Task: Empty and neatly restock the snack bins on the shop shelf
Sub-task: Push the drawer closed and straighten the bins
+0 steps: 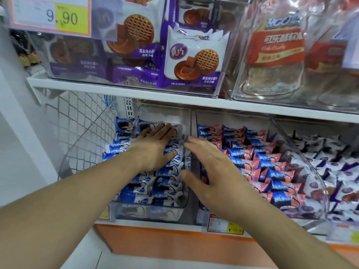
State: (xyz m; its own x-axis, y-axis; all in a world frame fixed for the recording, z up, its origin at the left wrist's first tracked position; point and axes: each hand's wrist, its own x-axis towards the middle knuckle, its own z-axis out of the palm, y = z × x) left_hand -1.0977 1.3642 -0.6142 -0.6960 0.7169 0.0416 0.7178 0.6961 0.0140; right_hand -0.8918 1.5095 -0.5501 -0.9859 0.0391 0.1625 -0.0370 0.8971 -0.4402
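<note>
On the lower shelf a clear bin (149,212) holds several blue-and-white snack packets (165,186). My left hand (155,146) lies flat, palm down, on top of those packets, fingers together and pointing to the back. My right hand (211,171) hovers with fingers spread over the wall between this bin and the neighbouring clear bin (202,208) of pink-and-blue packets (266,167). Neither hand holds a packet.
A third clear bin (322,183) of white-and-purple packets stands at the right. The upper shelf (136,92) carries bins of purple waffle biscuit packs (194,61) and a clear jar-shaped candy bag (275,49). A wire mesh panel (81,133) closes the left side. Price tags (223,225) hang on the shelf front.
</note>
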